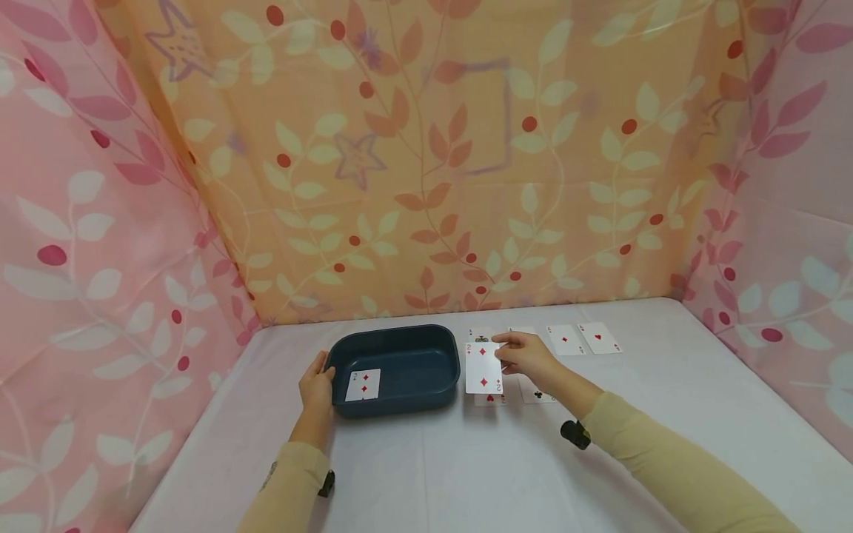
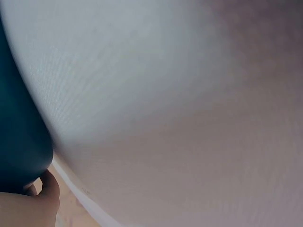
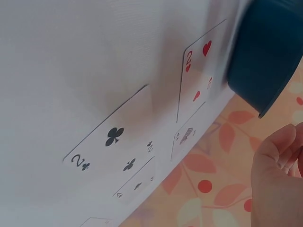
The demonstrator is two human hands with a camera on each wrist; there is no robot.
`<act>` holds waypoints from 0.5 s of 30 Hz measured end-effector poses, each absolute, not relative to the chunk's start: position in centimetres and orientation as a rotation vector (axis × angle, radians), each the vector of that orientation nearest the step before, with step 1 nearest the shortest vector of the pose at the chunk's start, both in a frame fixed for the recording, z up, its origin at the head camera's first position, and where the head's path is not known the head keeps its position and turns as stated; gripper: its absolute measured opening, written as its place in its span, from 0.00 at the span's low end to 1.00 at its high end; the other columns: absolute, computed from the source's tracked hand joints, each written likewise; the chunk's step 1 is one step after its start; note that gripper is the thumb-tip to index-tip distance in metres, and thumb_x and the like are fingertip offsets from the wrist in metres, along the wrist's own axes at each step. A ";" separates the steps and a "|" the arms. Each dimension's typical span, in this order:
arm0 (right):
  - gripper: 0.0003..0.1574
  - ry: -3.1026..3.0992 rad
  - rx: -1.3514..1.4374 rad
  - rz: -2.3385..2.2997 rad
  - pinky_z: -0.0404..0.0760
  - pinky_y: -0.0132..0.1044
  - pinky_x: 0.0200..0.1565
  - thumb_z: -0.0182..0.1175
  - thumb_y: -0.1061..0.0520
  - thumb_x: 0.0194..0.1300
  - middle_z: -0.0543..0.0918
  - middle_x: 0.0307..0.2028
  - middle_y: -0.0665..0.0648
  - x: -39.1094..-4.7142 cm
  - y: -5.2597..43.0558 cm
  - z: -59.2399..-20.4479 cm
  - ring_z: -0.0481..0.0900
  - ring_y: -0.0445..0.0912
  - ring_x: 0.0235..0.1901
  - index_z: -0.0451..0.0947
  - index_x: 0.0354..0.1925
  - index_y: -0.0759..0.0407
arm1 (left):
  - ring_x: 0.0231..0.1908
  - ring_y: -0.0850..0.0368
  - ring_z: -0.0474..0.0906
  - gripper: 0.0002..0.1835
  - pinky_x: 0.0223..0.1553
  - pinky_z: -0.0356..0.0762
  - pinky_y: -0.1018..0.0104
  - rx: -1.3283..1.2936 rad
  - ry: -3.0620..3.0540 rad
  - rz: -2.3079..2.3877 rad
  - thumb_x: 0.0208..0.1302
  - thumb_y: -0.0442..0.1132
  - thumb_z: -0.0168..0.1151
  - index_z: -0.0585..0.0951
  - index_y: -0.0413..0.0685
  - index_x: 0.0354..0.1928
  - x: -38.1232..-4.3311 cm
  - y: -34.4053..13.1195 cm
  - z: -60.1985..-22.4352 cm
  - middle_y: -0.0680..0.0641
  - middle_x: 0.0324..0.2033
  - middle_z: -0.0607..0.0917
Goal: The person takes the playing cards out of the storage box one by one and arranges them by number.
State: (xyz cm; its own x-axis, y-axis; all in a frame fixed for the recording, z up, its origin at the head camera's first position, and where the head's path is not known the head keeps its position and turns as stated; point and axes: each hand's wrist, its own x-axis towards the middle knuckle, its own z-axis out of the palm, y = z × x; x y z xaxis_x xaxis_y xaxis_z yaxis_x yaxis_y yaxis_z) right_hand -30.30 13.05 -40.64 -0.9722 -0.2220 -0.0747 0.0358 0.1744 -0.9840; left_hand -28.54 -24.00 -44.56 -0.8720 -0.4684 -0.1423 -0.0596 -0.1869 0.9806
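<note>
My left hand (image 1: 316,383) grips the left end of a dark blue rectangular tray (image 1: 400,406), thumb at its rim. Inside the tray lies a diamond playing card (image 1: 363,385), its lower edge cut off by the near wall. Just right of the tray, my right hand (image 1: 529,359) pinches the two of diamonds (image 1: 483,369) by its right edge, face up above the table. Under and beside it lie the two of hearts (image 3: 201,71) and the two of clubs (image 3: 113,137). The held card falls outside the right wrist view.
Behind these, a row of aces includes the ace of diamonds (image 1: 565,340) and the ace of hearts (image 1: 598,337). The black aces are partly hidden by my right hand and the held card. A white cloth covers the table (image 1: 413,474); patterned fabric walls (image 1: 426,148) enclose it.
</note>
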 end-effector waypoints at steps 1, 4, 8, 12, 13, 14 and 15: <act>0.25 2.242 -0.183 -1.892 0.83 0.34 0.36 0.54 0.66 0.69 0.79 0.36 0.62 -30.3 13.2 -40.6 0.77 0.48 0.32 0.67 0.61 0.75 | 0.73 0.53 0.48 0.29 0.71 0.45 0.61 0.612 -1.805 -2.143 0.73 0.25 0.42 0.55 0.41 0.74 -28.5 -24.0 -44.6 0.45 0.73 0.56; 0.24 2.239 -0.184 -1.896 0.83 0.34 0.35 0.54 0.66 0.69 0.79 0.35 0.61 -30.1 13.7 -40.6 0.77 0.47 0.31 0.67 0.61 0.75 | 0.73 0.53 0.48 0.29 0.72 0.45 0.61 0.610 -1.812 -2.146 0.73 0.25 0.41 0.55 0.41 0.74 -28.4 -24.1 -44.5 0.45 0.73 0.56; 0.25 2.244 -0.186 -1.898 0.83 0.35 0.36 0.54 0.66 0.69 0.79 0.33 0.57 -29.8 14.2 -40.6 0.77 0.44 0.30 0.67 0.62 0.76 | 0.73 0.53 0.48 0.29 0.71 0.46 0.61 0.583 -1.807 -2.151 0.73 0.25 0.41 0.54 0.39 0.74 -28.4 -24.1 -44.5 0.44 0.73 0.56; 0.25 2.245 -0.187 -1.909 0.83 0.36 0.36 0.55 0.66 0.68 0.79 0.33 0.58 -29.8 14.8 -40.8 0.78 0.44 0.30 0.67 0.61 0.76 | 0.72 0.53 0.50 0.29 0.71 0.47 0.62 0.563 -1.785 -2.164 0.73 0.25 0.41 0.54 0.38 0.74 -28.5 -24.1 -44.4 0.43 0.72 0.57; 0.25 2.252 -0.180 -1.907 0.83 0.36 0.36 0.55 0.66 0.68 0.79 0.34 0.58 -29.8 14.9 -40.9 0.78 0.44 0.30 0.68 0.61 0.76 | 0.72 0.53 0.50 0.29 0.71 0.47 0.62 0.567 -1.789 -2.164 0.73 0.25 0.41 0.54 0.38 0.74 -28.4 -24.1 -44.4 0.43 0.72 0.57; 0.25 2.257 -0.184 -1.904 0.83 0.36 0.36 0.55 0.66 0.68 0.79 0.34 0.58 -29.8 15.0 -40.9 0.78 0.44 0.30 0.68 0.61 0.76 | 0.72 0.53 0.50 0.29 0.71 0.47 0.62 0.567 -1.789 -2.168 0.73 0.25 0.41 0.54 0.38 0.74 -28.4 -24.1 -44.3 0.43 0.72 0.57; 0.25 2.262 -0.180 -1.900 0.83 0.36 0.36 0.55 0.66 0.68 0.79 0.34 0.58 -29.8 15.2 -40.9 0.78 0.44 0.30 0.67 0.61 0.76 | 0.72 0.53 0.49 0.29 0.71 0.46 0.62 0.571 -1.789 -2.169 0.73 0.25 0.41 0.54 0.39 0.74 -28.4 -24.1 -44.3 0.43 0.72 0.57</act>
